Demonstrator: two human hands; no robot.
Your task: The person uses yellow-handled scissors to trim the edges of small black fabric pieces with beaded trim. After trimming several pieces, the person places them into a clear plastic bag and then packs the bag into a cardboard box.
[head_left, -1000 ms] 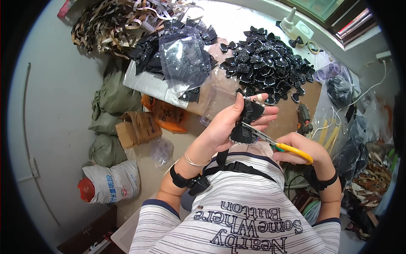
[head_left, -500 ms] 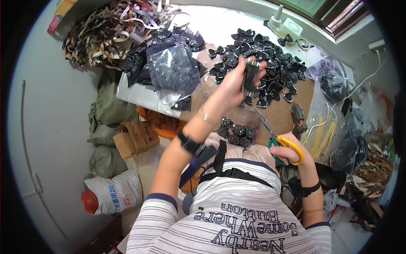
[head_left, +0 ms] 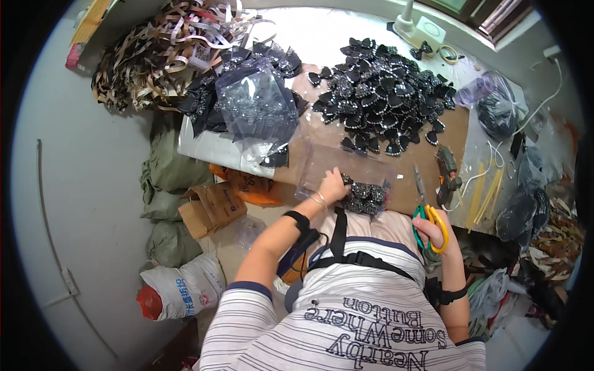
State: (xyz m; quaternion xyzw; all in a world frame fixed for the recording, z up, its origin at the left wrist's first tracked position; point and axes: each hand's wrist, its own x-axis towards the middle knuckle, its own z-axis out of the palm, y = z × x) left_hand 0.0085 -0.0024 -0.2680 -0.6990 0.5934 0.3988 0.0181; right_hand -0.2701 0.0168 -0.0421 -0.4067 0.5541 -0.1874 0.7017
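My left hand point(head_left: 335, 185) is at the near edge of the table, its fingers pinched on the left end of a small cluster of black beaded pieces point(head_left: 369, 199). These lie by a clear plastic bag point(head_left: 325, 164). Scissors point(head_left: 421, 188) with one yellow and one green handle are in my right hand point(head_left: 432, 231); their blades point away from me, slightly apart. Farther back lies a large heap of black bows point(head_left: 387, 93) edged with shiny stones.
Left of the heap, clear bags point(head_left: 257, 102) lie over more black bows. Ribbon strips point(head_left: 145, 68) are piled at the far left. A glue gun point(head_left: 447, 170) with a white cord and yellow sticks point(head_left: 489, 201) lie right of the scissors. A cardboard box point(head_left: 212, 210) stands below.
My left hand has come down from the heap to the beaded pieces; the dark piece it held is no longer in it. The scissors' blades have turned more straight ahead.
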